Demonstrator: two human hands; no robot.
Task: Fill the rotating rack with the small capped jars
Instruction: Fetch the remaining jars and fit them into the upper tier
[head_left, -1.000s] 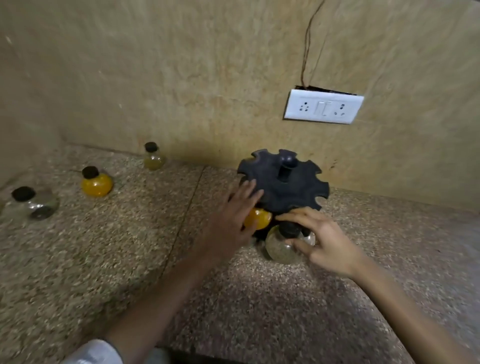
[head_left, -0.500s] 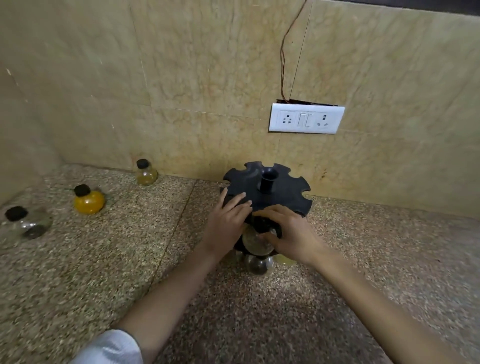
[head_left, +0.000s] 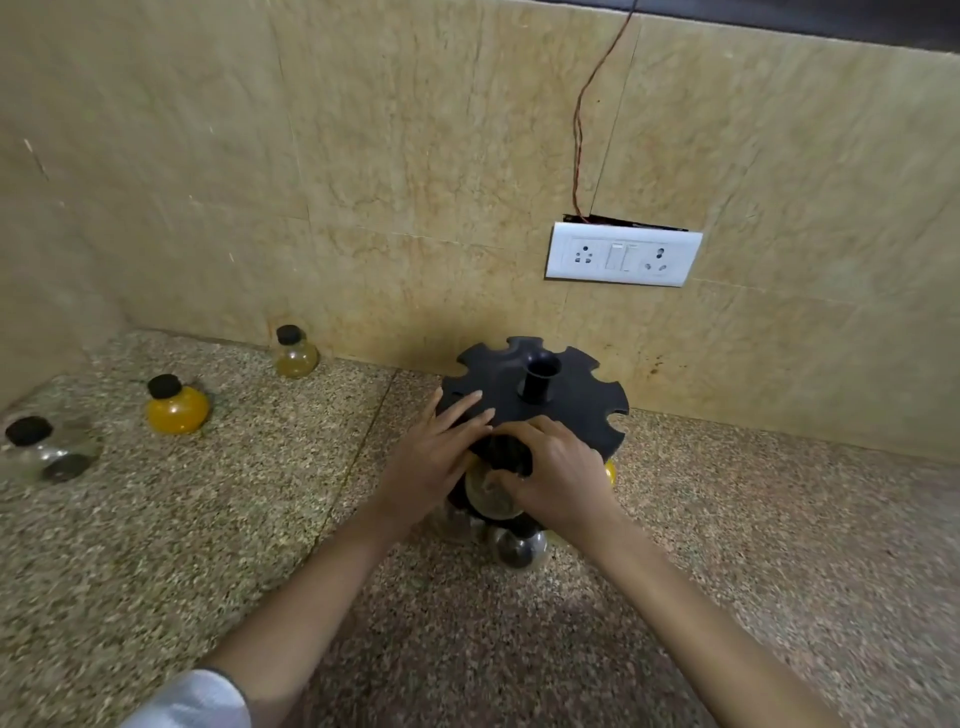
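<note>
My right hand (head_left: 558, 478) grips jar (head_left: 488, 496) by black cap, at near slot of rack (head_left: 571, 395). My left hand (head_left: 431, 462) flat on rack top, fingers straight, holding nothing. Further left on counter (head_left: 519, 649): clear jar (head_left: 44, 452), orange jar (head_left: 176, 410), pale jar (head_left: 295, 356) by wall.

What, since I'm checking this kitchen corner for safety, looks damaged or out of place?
The switch plate on the wall above the rack: a dark gap shows along its top edge, and a thin reddish wire comes out of that gap and runs exposed up the wall. Nothing else stands out.
</note>
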